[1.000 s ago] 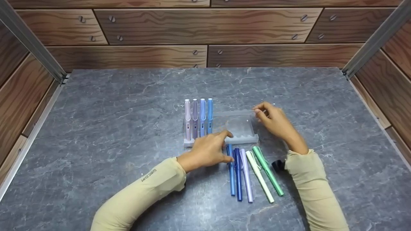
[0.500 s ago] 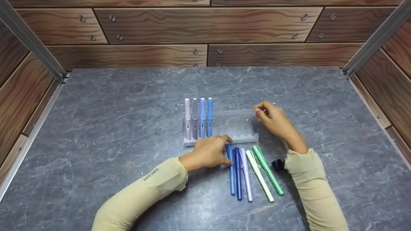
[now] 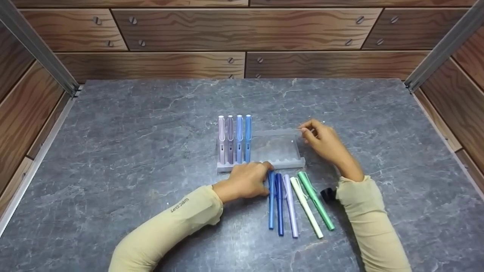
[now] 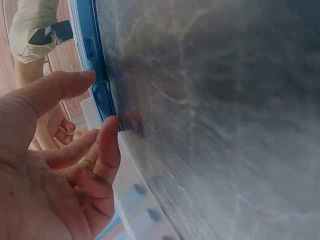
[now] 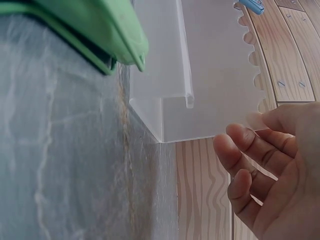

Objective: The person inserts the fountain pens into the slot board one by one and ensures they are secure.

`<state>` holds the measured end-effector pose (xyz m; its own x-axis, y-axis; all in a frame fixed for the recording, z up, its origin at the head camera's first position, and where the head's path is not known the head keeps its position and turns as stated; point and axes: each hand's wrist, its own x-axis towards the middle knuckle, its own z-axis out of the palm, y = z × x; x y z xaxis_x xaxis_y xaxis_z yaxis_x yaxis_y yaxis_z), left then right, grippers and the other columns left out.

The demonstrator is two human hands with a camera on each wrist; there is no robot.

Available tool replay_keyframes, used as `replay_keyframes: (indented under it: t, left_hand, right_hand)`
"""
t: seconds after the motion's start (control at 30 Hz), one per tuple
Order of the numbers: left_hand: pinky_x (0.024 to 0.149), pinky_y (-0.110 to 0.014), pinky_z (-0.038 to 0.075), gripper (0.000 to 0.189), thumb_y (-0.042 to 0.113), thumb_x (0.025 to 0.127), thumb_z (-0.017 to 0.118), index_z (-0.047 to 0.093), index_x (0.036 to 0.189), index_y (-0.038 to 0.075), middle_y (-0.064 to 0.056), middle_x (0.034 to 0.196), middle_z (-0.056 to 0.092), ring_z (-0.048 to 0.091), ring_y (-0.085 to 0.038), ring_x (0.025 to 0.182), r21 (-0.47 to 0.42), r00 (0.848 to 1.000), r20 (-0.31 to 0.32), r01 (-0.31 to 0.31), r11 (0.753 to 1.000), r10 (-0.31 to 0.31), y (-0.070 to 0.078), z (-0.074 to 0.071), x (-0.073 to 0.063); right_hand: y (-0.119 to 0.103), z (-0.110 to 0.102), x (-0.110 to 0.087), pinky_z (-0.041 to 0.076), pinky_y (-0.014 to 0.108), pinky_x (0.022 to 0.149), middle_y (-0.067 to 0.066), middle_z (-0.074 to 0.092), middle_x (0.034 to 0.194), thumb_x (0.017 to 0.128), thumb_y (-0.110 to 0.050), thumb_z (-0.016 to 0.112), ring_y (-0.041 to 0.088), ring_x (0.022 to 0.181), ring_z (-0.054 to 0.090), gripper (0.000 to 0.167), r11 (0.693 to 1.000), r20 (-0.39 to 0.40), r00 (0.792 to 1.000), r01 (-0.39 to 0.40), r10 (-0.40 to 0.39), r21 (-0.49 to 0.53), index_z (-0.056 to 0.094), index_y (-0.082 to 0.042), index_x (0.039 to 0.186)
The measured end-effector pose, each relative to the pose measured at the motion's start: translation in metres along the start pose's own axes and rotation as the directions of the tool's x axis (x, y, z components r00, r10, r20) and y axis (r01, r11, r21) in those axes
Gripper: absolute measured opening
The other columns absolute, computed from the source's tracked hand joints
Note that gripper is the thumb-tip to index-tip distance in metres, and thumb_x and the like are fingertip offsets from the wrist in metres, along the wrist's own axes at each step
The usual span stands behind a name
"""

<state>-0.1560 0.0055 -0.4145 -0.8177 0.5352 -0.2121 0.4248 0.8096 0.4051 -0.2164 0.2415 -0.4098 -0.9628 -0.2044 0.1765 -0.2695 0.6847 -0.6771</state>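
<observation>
The left sleeve point(image 3: 162, 226) and the right sleeve point(image 3: 372, 219) come in on the near side of the clear stand point(image 3: 289, 164). Five pens lie on the counter point(image 3: 151, 132) there too, caps toward the stand. From left to right they are a blue pen point(image 3: 271, 213), a dark blue pen point(image 3: 280, 217), a light purple pen point(image 3: 291, 213), a pale green pen point(image 3: 307, 207) and a green pen point(image 3: 317, 202) (those last two slant the most). A black thing point(image 3: 328, 194) sits by the right sleeve, out past the stand's near right corner.

The left hand point(image 3: 245, 181) is at the stand's near edge and hides a bit of it. Its thumb and a finger are close together, pinching the cap part of the blue pen.

In the stand, on its left side, four pens sit in a row: a pale pink pen point(image 3: 222, 151), a gray purple pen point(image 3: 230, 151), a light blue pen point(image 3: 239, 151) and a sky blue pen point(image 3: 248, 151).

The right hand point(image 3: 325, 145) is at the stand's far right corner, pinching its edge, the other fingers bent.

Far behind the stand is a wall point(image 3: 189, 30) of brown boards.
</observation>
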Motion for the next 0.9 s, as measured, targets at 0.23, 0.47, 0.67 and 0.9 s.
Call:
replay_keyframes:
  t: [0.23,0.47,0.67,0.9]
  left_hand:
    - [0.064,-0.031,0.046,0.062,0.029,0.072,0.080,0.058,0.129,0.020,0.006,0.091,0.067,0.061,-0.014,0.083,-0.007,1.000,0.007,0.006,1.000,-0.006,-0.0003,-0.0005,-0.0007]
    - [0.063,-0.028,0.043,0.059,0.029,0.072,0.081,0.059,0.126,0.019,0.006,0.089,0.065,0.058,-0.012,0.079,-0.030,1.000,0.027,0.010,1.000,-0.009,-0.0008,0.0003,-0.0017]
    - [0.061,-0.028,0.043,0.065,0.029,0.072,0.082,0.056,0.130,0.020,0.006,0.088,0.065,0.058,-0.012,0.077,-0.041,0.999,0.027,0.018,0.999,-0.017,-0.0005,-0.0017,-0.0024]
    - [0.062,-0.028,0.042,0.069,0.030,0.072,0.082,0.054,0.134,0.020,0.006,0.083,0.061,0.056,-0.013,0.077,-0.025,0.998,0.057,0.019,1.000,-0.017,-0.0002,0.0003,0.0005]
  right_hand:
    - [-0.0006,-0.0006,-0.0005,0.046,0.016,0.064,0.018,0.066,0.092,0.100,-0.014,0.050,0.027,0.075,0.064,0.023,1.000,-0.003,1.000,0.005,-0.004,0.006,0.062,0.004,0.108]
    - [-0.0005,-0.0001,-0.0002,0.044,0.015,0.063,0.018,0.066,0.091,0.099,-0.013,0.050,0.025,0.074,0.063,0.022,1.000,-0.008,1.000,0.004,-0.003,0.015,0.062,0.004,0.107]
    - [-0.0015,-0.0008,0.0005,0.045,0.014,0.064,0.020,0.066,0.094,0.100,-0.013,0.050,0.027,0.076,0.064,0.023,1.000,0.000,1.000,0.003,-0.003,0.021,0.062,0.004,0.108]
    - [-0.0005,-0.0003,-0.0003,0.045,0.014,0.063,0.019,0.066,0.090,0.099,-0.012,0.051,0.023,0.074,0.063,0.021,1.000,-0.005,1.000,0.007,-0.007,0.014,0.062,0.004,0.107]
